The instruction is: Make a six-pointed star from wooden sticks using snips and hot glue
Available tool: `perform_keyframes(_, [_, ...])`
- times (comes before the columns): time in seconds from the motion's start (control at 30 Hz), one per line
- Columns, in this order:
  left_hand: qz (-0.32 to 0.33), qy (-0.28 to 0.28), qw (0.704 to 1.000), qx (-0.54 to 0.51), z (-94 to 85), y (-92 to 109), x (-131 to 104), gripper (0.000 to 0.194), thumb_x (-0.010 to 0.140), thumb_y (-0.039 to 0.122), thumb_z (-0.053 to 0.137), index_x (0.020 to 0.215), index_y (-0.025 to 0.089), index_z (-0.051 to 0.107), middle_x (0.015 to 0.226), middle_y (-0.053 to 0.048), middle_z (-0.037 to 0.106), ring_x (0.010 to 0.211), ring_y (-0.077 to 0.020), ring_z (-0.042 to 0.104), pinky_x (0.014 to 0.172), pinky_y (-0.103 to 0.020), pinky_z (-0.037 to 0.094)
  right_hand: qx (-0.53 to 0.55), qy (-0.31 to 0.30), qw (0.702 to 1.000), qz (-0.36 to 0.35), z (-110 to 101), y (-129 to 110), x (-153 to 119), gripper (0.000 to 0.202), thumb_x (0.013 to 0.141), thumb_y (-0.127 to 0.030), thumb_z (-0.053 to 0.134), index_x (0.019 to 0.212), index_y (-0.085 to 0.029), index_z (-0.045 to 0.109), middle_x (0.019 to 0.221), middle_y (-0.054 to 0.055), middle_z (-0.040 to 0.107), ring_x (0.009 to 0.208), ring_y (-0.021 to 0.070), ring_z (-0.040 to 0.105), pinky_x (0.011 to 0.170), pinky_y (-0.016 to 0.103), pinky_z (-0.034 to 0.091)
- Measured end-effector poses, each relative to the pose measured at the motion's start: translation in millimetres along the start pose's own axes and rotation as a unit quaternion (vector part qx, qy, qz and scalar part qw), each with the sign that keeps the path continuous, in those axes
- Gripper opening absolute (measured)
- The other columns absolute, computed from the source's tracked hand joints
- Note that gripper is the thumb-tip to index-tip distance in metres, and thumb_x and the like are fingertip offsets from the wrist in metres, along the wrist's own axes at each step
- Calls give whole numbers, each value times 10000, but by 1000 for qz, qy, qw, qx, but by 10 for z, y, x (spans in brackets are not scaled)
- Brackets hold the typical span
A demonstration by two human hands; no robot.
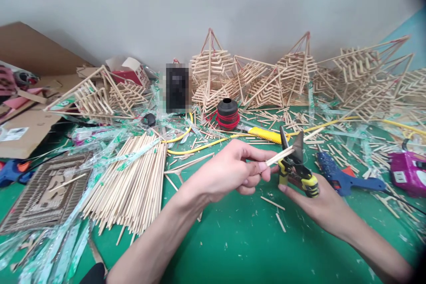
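My left hand (229, 166) is closed around thin wooden sticks (278, 157), which look like two lying side by side. They slant up to the right, between the blades of cutting shears (310, 183) with black and yellow handles. My right hand (328, 206) is wrapped around those handles, and the blades stand apart around the sticks. Whether the blades touch the wood I cannot tell. Below the hands, short cut pieces (273, 203) lie on the green table (246, 248). Left of my left hand spreads a large pile of long wooden sticks (133, 182).
Several stick-built pyramid frames (210, 60) line the wall. In front stand a black spool with red string (228, 114) and a yellow-handled tool (264, 134). A blue glue gun (348, 179) lies right, a cardboard tray (43, 191) left. Tape scraps (109, 142) and a yellow cable (206, 145) cross the table.
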State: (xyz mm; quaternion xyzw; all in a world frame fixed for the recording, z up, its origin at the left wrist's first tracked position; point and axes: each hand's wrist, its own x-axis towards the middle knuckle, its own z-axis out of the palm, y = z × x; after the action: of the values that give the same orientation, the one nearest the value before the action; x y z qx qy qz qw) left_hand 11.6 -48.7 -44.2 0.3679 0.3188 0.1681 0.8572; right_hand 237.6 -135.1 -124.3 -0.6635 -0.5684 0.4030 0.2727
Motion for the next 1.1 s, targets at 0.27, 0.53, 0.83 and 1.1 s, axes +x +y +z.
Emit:
perform_keyframes(0.27, [-11, 0, 996, 86, 60, 118, 18, 248, 901, 99, 527, 666, 117, 606, 506, 84, 303, 416, -14, 184, 415, -179, 147, 7, -34, 999, -21, -67, -12, 39, 290, 854, -472, 642, 932, -200, 703, 933, 59, 762, 901, 260, 722, 819, 355, 591])
perform_keyframes(0.53, [52, -18, 943, 328, 213, 256, 34, 239, 828, 39, 465, 633, 154, 543, 559, 54, 390, 482, -58, 277, 472, -211, 221, 65, -10, 997, -40, -10, 104, 28, 258, 833, -420, 696, 967, -201, 716, 903, 55, 754, 843, 235, 702, 813, 347, 599])
perform_keyframes(0.83, [137, 88, 844, 512, 423, 158, 12, 233, 817, 102, 474, 610, 200, 433, 617, -10, 486, 590, -127, 382, 566, -264, 284, 100, 2, 993, -56, 11, 58, 67, 215, 789, -409, 733, 864, -211, 691, 764, 29, 712, 693, 196, 636, 666, 293, 560])
perform_keyframes(1.1, [164, 133, 818, 535, 550, 133, 75, 266, 760, 48, 526, 579, 207, 415, 545, 6, 454, 525, -107, 252, 561, -301, 219, 162, -17, 987, -12, -31, 21, 147, 279, 672, -425, 830, 820, -215, 723, 763, 20, 727, 724, 210, 643, 701, 307, 557])
